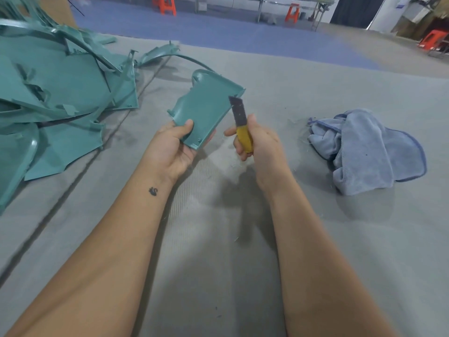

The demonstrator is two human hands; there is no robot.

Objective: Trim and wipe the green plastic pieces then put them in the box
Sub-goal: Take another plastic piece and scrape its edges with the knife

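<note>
My left hand (173, 144) grips a green plastic piece (206, 108) by its near corner, thumb on top, holding it above the grey table. My right hand (255, 139) grips a yellow-handled utility knife (240, 122) upright; its dark blade tip lies against the piece's right edge near the far corner. A heap of more green plastic pieces (56, 93) covers the left of the table. A crumpled blue cloth (366, 149) lies to the right of my hands. No box is clearly in view.
The table is covered with grey matting (218, 239) with a dark seam running diagonally at left. A curved green strip (170, 53) lies behind the held piece. Orange stools (165, 4) and tables stand on the blue floor beyond.
</note>
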